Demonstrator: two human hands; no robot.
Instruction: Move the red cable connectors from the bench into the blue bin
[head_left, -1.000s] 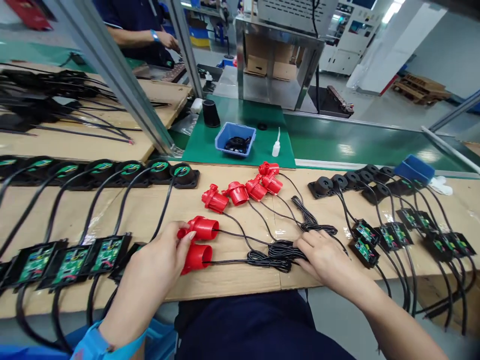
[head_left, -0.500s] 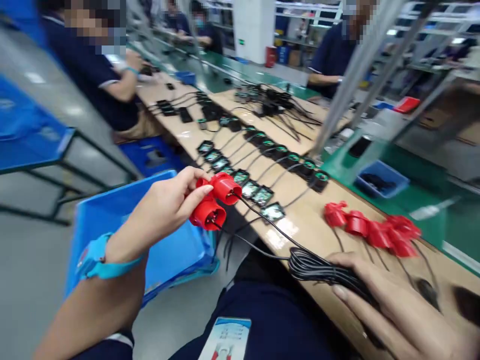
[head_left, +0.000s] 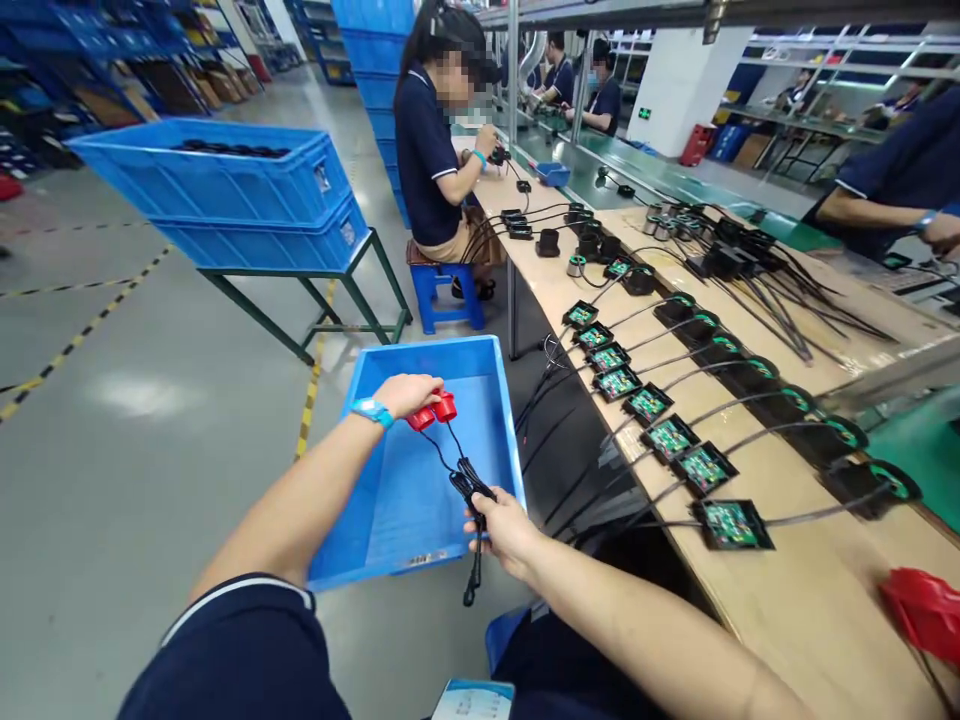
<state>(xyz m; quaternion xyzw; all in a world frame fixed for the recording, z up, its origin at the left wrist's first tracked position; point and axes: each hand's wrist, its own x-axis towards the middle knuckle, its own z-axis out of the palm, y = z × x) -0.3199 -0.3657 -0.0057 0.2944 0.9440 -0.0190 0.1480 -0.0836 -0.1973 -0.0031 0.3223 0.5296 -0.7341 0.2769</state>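
Note:
My left hand (head_left: pixel 405 393) grips two red plug housings (head_left: pixel 433 411) above an empty-looking blue bin (head_left: pixel 390 500) on the floor to my left. Thin black wires run from the plugs to a coiled black cable bundle (head_left: pixel 471 490), which my right hand (head_left: pixel 504 527) holds over the bin's near right wall. One cable end dangles below that hand. A blue band sits on my left wrist.
A long wooden workbench (head_left: pixel 780 590) runs along the right, carrying rows of green circuit boards (head_left: pixel 667 437) with black cables and a red plug (head_left: pixel 926 610). A seated person (head_left: pixel 435 150) works farther down. Stacked blue crates (head_left: pixel 225 190) rest on a green stand.
I have turned left, away from the bench. Both hands carried the red plugs and coiled cable off the bench and out over the blue floor bin.

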